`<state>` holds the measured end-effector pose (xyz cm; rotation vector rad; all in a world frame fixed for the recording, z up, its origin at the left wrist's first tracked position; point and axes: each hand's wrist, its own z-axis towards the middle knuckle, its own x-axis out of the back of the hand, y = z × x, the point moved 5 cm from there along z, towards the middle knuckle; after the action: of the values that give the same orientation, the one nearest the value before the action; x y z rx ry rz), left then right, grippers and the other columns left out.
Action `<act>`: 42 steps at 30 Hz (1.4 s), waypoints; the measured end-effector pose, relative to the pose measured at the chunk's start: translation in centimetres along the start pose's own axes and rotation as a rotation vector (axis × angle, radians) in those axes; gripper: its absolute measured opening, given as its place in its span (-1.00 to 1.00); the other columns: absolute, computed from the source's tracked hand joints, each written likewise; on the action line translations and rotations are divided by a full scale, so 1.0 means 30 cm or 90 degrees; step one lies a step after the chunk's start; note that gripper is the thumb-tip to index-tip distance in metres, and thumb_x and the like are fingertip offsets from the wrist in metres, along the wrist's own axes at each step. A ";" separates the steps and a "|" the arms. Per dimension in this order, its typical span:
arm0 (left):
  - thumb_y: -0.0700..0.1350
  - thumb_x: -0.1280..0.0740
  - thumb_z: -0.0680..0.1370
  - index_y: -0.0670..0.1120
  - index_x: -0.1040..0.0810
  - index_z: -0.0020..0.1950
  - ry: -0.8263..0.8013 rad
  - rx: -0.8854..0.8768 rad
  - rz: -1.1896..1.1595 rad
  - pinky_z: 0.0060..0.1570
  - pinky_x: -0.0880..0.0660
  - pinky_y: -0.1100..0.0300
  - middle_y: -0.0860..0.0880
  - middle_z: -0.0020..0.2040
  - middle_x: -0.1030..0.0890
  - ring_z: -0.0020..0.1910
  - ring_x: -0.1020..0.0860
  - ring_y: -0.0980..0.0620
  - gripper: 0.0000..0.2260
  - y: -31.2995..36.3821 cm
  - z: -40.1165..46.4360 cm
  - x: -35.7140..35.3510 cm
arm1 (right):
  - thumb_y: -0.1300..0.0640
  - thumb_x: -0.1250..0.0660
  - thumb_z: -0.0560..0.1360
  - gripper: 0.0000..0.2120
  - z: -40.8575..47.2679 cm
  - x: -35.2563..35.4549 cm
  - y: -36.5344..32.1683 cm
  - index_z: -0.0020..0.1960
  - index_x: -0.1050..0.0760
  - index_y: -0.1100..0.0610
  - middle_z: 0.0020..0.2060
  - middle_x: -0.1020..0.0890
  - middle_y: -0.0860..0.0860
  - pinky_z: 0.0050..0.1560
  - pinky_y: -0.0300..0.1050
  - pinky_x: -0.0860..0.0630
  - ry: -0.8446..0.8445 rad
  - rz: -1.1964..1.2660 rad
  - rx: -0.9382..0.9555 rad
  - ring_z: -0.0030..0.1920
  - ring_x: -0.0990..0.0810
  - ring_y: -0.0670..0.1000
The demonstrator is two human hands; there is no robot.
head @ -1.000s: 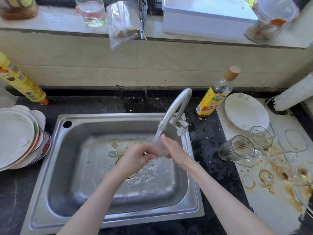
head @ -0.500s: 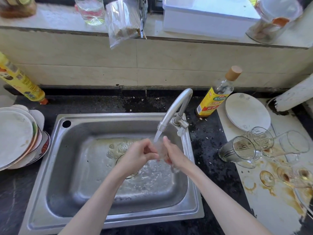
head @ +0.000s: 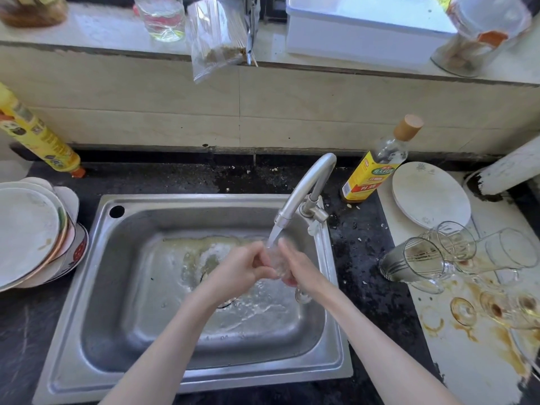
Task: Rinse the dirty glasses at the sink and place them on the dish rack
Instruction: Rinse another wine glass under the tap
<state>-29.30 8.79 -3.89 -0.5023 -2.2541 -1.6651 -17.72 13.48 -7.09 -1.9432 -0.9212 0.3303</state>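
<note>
A small clear glass [head: 277, 263] sits between both hands under the running stream from the faucet [head: 304, 188], over the steel sink [head: 96, 287]. My left hand [head: 242, 270] grips its left side with curled fingers. My right hand [head: 298, 266] holds its right side, and the glass's base shows below that hand. Several dirty glasses [head: 420, 258] lie tipped on the stained white board [head: 467, 361] to the right, with small brown-stained glasses [head: 496, 309] nearer the front.
A stack of plates [head: 26, 235] stands left of the sink. A yellow bottle [head: 38, 135] leans at the far left. An oil bottle [head: 377, 165] and a white plate [head: 429, 194] are right of the faucet. Jars and a white box line the window ledge.
The glass and both hands have shifted slightly under the stream, and the hands have turned a little around it. Water keeps running into the sink.
</note>
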 end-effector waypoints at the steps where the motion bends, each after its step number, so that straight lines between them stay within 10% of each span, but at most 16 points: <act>1: -0.19 -0.46 0.42 -0.10 -0.48 -0.24 0.037 0.015 -0.027 -0.24 -0.38 0.32 0.03 -0.29 -0.55 -0.31 -0.47 0.16 -0.83 -0.010 -0.003 -0.001 | -0.18 -0.03 0.56 -0.59 -0.003 -0.005 0.000 0.02 -0.50 0.09 -0.30 -0.57 -0.18 -0.37 -0.39 -0.31 -0.004 -0.008 0.020 -0.44 -0.41 -0.29; 4: -0.22 -0.40 0.48 -0.13 -0.49 -0.06 -0.024 -0.018 -0.035 -0.09 -0.45 0.19 0.01 -0.17 -0.56 -0.18 -0.52 0.12 -0.89 -0.020 -0.007 -0.011 | -0.19 -0.11 0.53 -0.61 -0.003 -0.006 0.003 0.20 -0.41 0.05 0.04 -0.55 -0.07 -0.09 -0.31 -0.42 -0.003 -0.025 0.022 -0.09 -0.51 -0.20; 9: -0.39 -0.31 0.49 -0.15 -0.63 0.02 -0.217 -0.044 -0.098 0.02 -0.48 0.36 -0.02 -0.09 -0.68 -0.03 -0.62 0.16 -0.78 0.033 -0.024 -0.039 | -0.15 0.14 0.62 -0.42 -0.006 0.020 -0.011 -0.28 -0.51 0.09 -0.57 -0.48 -0.04 -0.51 -0.38 -0.30 0.017 -0.029 -0.010 -0.60 -0.40 -0.20; 17: -0.24 -0.39 0.48 -0.01 -0.39 -0.20 0.044 -0.016 -0.048 -0.25 -0.36 0.38 0.08 -0.27 -0.47 -0.31 -0.41 0.22 -0.78 -0.003 -0.013 -0.039 | -0.26 -0.17 0.50 -0.53 -0.013 0.016 0.016 0.22 -0.39 0.06 -0.06 -0.49 -0.14 -0.26 -0.39 -0.32 0.023 0.001 0.023 -0.25 -0.44 -0.27; 21: -0.27 -0.33 0.52 0.06 -0.51 0.07 -0.139 -0.113 0.004 0.02 -0.35 0.50 0.20 -0.03 -0.57 -0.03 -0.50 0.39 -0.75 0.031 -0.020 -0.044 | -0.13 0.00 0.60 -0.50 -0.016 0.019 0.010 0.09 -0.50 0.25 -0.37 -0.55 -0.08 -0.47 -0.42 -0.33 0.011 0.043 -0.022 -0.52 -0.47 -0.26; 25: -0.26 -0.41 0.46 -0.02 -0.64 -0.22 -0.139 -0.072 -0.011 -0.04 -0.50 0.27 0.13 -0.23 -0.67 -0.18 -0.60 0.20 -0.86 0.020 -0.015 -0.025 | -0.21 0.23 0.58 -0.25 -0.016 -0.010 0.002 -0.20 -0.54 0.29 -0.56 -0.48 0.02 -0.52 -0.35 -0.31 -0.028 0.034 -0.038 -0.62 -0.40 -0.20; 30: -0.18 -0.46 0.42 -0.06 -0.40 -0.27 0.077 0.007 -0.070 -0.30 -0.34 0.33 0.04 -0.33 -0.50 -0.37 -0.41 0.16 -0.77 -0.009 -0.015 -0.002 | -0.23 -0.04 0.56 -0.67 -0.016 -0.026 -0.009 0.12 -0.42 -0.06 -0.04 -0.51 -0.12 -0.24 -0.36 -0.32 -0.003 -0.010 0.018 -0.25 -0.44 -0.27; 36: -0.33 -0.36 0.49 -0.03 -0.63 -0.08 -0.225 -0.040 0.007 -0.04 -0.45 0.43 0.14 -0.14 -0.64 -0.14 -0.57 0.34 -0.80 0.025 -0.027 -0.030 | -0.22 0.11 0.58 -0.39 -0.019 -0.021 -0.002 -0.16 -0.54 0.16 -0.57 -0.48 -0.04 -0.40 -0.24 -0.32 0.010 0.066 -0.061 -0.52 -0.42 -0.07; 42: -0.22 -0.47 0.41 -0.08 -0.43 -0.27 0.007 0.021 -0.024 -0.27 -0.42 0.24 -0.05 -0.30 -0.56 -0.34 -0.48 0.13 -0.78 -0.007 -0.011 0.000 | -0.15 0.04 0.59 -0.62 -0.044 -0.044 -0.022 0.16 -0.41 0.04 -0.23 -0.52 -0.23 -0.42 -0.41 -0.29 -0.013 0.012 -0.001 -0.41 -0.42 -0.25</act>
<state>-29.38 8.40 -3.98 -0.4446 -2.2924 -1.6414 -18.19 11.89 -6.01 -1.9545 -0.9170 0.3609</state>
